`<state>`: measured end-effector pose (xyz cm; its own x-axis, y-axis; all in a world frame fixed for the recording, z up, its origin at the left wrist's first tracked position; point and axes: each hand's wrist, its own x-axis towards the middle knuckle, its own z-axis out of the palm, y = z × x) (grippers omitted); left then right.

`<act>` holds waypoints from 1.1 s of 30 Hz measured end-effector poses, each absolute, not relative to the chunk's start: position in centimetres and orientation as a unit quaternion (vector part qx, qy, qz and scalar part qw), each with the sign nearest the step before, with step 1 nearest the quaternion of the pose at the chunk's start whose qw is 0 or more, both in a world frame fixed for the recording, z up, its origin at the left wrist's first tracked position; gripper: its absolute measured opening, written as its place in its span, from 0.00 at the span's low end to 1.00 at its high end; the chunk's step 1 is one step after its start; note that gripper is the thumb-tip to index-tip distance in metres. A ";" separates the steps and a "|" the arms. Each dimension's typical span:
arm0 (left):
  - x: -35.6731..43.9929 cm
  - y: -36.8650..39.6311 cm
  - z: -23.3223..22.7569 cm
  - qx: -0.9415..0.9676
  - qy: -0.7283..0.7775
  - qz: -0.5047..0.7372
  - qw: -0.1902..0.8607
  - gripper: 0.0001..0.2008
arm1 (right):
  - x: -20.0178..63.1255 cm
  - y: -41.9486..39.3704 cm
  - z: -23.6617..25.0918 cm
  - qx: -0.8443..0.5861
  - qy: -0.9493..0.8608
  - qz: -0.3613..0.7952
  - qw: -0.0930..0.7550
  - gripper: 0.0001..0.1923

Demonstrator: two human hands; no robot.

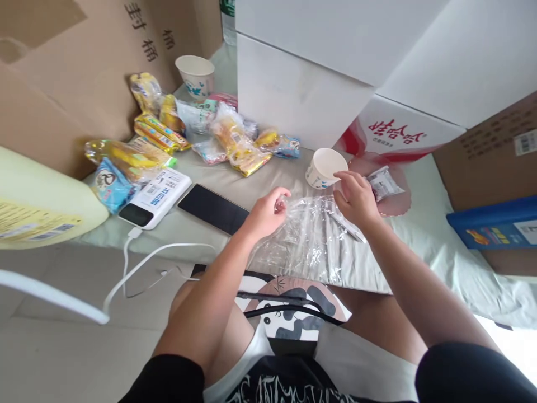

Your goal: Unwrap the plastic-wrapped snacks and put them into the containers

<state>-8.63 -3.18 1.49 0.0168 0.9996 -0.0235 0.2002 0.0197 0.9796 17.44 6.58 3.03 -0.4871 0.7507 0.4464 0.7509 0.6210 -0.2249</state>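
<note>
Film [308,243]: clear, crinkled plastic, spread on the cloth-covered table [413,238] in front of the person, between the two hands.
Left hand [268,212]: grip closed, curled fingers pinching the film's upper left edge.
Right hand [356,197]: grip parted, thumb and forefinger spread beside the near paper cup [322,170]; whether they touch its rim, I cannot tell.
Near paper cup: upright, just beyond the film.
Slim whitish item [349,225]: flat at the film's right side, partly hidden.
Small white packet [384,182]: on a pink dish [398,208], right of the cup.
Phone [213,208]: dark screen up, left of the film.
Power bank [156,199]: white, beside the phone, with a white cable [163,247] plugged in.
Wrapped snacks [239,144]: heaped toward the back left, below the far paper cup [196,77].
</note>
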 end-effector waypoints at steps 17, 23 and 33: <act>-7.5 -2.5 2.3 0.300 0.408 0.508 0.697 0.24 | 23.2 -0.3 -2.4 -0.513 -0.786 0.203 0.281 0.38; -6.6 -2.0 1.6 0.308 0.432 0.529 0.662 0.21 | 22.1 -1.4 -1.7 -0.492 -0.776 0.226 0.324 0.21; -6.5 -1.3 1.9 0.306 0.561 0.411 0.650 0.56 | 23.3 -1.3 -0.6 -0.531 -0.508 0.367 0.570 0.15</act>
